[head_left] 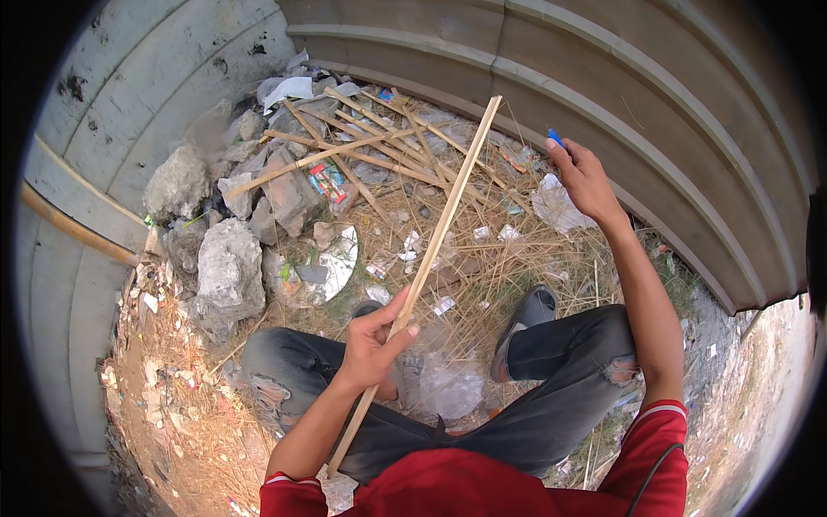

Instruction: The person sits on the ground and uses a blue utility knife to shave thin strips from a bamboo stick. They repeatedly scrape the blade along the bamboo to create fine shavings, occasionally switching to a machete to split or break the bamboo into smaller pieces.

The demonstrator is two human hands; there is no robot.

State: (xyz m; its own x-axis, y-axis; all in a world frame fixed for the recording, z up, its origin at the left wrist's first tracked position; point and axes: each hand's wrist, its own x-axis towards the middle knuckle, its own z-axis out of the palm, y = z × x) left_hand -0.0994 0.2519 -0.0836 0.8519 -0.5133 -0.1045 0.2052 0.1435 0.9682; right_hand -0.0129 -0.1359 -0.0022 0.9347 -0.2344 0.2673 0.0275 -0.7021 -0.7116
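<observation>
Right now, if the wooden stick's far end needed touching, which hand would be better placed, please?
Probably the right hand: it looks nearer that end of the wooden stick, though it holds a small blue item. The left hand has its grip lower on the stick.

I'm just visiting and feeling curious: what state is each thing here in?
Left hand: closed around the long wooden strip
Right hand: pinching the small blue object
Long wooden strip: held at a slant
Small blue object: gripped; details unclear
Other wooden strips: heaped loosely, crisscrossed
Clear plastic: crumpled
Jeans: torn at both knees
</observation>
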